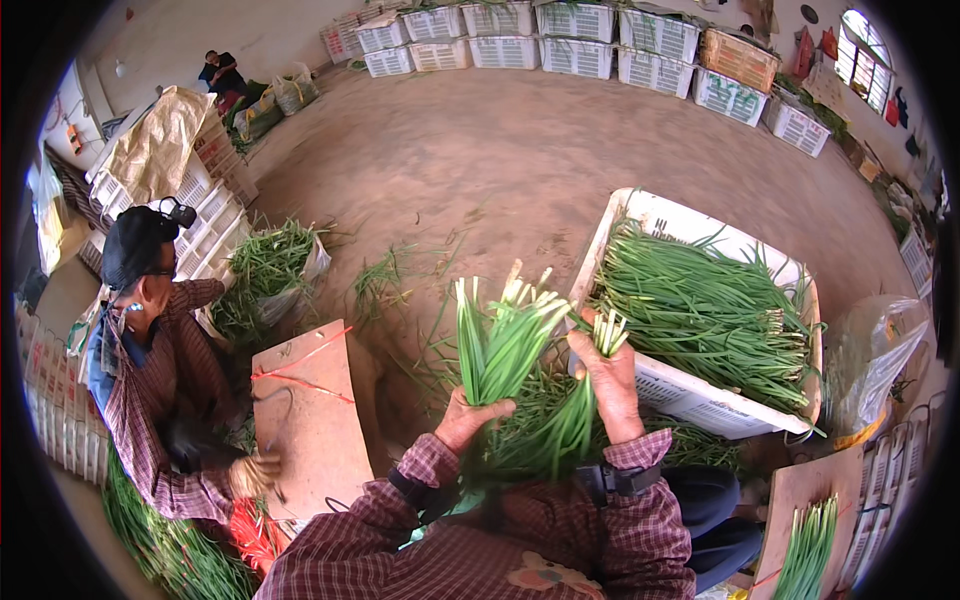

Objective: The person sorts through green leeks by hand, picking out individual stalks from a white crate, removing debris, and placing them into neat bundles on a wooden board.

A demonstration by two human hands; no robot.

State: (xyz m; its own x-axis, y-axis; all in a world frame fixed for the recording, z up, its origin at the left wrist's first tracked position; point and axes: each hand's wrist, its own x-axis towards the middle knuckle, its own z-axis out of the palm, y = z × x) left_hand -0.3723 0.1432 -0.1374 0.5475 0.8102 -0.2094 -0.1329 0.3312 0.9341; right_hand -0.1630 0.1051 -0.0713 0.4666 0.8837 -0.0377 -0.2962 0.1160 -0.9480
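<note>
My left hand grips a bunch of flat green stalks, probably garlic chives, whose pale cut ends point up and away from me. In my right hand is a smaller bunch; its white ends stick up past the thumb and its leaves hang down toward my lap. The two bunches are apart. Just beyond my right hand stands a white plastic crate heaped with the same greens. Loose leaves lie below my hands, partly hidden by them.
At left a co-worker sits by a board with red ties across it. A bag of greens stands beyond. Another board at lower right bears stalks. Stacked crates line the far wall. A clear plastic bag stands right.
</note>
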